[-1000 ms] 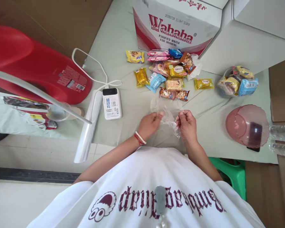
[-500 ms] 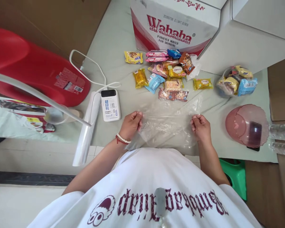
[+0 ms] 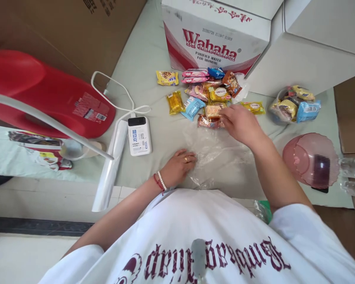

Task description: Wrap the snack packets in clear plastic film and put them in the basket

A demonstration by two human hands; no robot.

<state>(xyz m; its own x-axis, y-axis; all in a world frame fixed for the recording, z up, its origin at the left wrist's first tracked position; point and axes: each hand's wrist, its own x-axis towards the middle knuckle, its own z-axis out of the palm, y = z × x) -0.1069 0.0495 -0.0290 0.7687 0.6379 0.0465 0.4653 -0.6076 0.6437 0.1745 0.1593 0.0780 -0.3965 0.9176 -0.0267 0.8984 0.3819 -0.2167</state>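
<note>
L hand (image 3: 179,167) is resting palm-down on the table nr the shirt, fingers together over the L edge of the clear plastic (image 3: 207,154); thumb's hidden, so can't say if it's pinching the sheet or just pressing it. R hand (image 3: 239,124) is hanging over the near R side of the snack pile, fingertips at the R end of the peach cake (image 3: 213,111); its own back is blocking the view, so it's unclear whether they're gripping or only touching. Cake is lying just behind the brown pack (image 3: 206,121) and in front of the yellow cake (image 3: 219,94). Clear plastic is spreading flat & wrinkled btwn pile and shirt; its R edge is too faint to trace. Risks, my read: fingertips are sitting v. close to the brown pack too, so a wide pinch could be catching both or shoving it onto the plastic. Slick wrapper + end-only hold = cake possibly twisting or slipping. Yellow bar (image 3: 254,107) is lying partly behind R hand, so a sideways swing could be knocking it. Plastic is looking thin & light; if L hand is only pressing lightly, any drag could be bunching or shifting it.
</note>
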